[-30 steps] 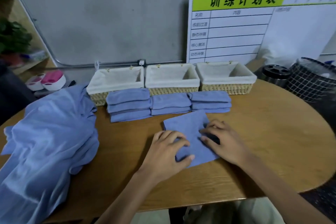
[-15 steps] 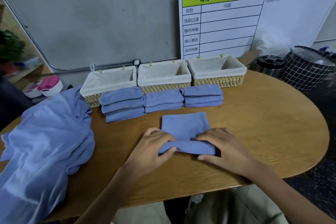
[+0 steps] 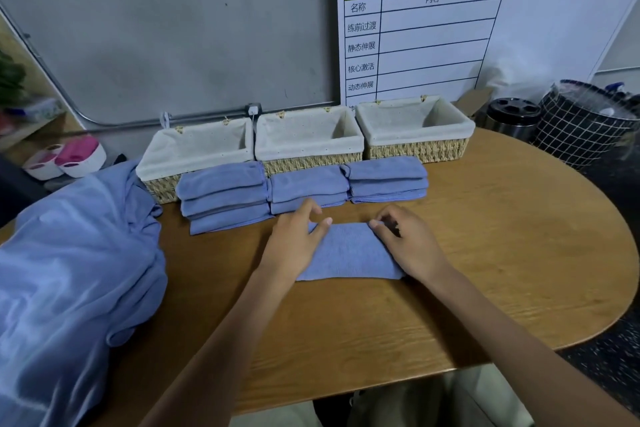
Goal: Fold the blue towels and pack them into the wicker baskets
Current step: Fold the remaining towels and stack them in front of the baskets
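Dim even light, soft focus, edges warped

- Three wicker baskets [image 3: 310, 140] line the wall, open on top.
- Just before the baskets, three folded towel stacks [image 3: 308, 188] bar low entry.
- Left of the baskets, a towel heap [image 3: 76, 270] covers the table [image 3: 502, 236].
- Right of the baskets, bare tabletop.

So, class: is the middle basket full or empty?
Empty. Only the pale cloth lining shows inside the middle basket; the folded towels sit stacked on the table in front of it.
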`<state>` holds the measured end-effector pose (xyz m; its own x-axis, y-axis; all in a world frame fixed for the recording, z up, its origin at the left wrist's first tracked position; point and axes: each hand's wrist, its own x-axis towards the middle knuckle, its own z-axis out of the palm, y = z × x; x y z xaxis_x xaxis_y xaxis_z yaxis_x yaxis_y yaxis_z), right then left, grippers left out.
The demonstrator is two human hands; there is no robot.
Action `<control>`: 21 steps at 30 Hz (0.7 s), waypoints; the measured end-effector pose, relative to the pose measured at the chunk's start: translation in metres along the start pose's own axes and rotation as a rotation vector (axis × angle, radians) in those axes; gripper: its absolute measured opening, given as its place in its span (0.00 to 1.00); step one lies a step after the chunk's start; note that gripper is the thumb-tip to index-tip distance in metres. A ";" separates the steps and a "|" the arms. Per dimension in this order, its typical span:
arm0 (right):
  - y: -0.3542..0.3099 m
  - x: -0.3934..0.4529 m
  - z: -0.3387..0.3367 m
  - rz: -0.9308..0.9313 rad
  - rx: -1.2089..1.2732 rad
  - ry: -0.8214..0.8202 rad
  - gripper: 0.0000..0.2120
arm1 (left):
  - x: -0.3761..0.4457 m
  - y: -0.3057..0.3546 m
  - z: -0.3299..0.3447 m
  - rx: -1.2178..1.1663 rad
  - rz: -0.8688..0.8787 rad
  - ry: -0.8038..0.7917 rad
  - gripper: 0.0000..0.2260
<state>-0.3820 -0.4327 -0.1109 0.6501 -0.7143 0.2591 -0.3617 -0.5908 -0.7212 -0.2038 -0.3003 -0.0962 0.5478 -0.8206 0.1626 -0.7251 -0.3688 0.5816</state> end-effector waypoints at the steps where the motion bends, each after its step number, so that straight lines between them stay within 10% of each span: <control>1: 0.000 0.002 0.000 0.001 -0.058 -0.005 0.07 | -0.001 0.000 0.002 0.093 0.023 0.019 0.11; 7: -0.009 0.003 0.000 0.001 -0.265 -0.066 0.13 | 0.002 0.005 0.002 0.534 0.016 0.060 0.20; 21: -0.046 -0.056 0.010 0.066 -0.201 -0.013 0.08 | -0.054 0.007 -0.007 -0.090 -0.200 0.006 0.36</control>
<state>-0.3945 -0.3619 -0.0986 0.6290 -0.7496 0.2060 -0.5289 -0.6069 -0.5933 -0.2354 -0.2553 -0.0952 0.6799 -0.7321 0.0418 -0.5616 -0.4833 0.6716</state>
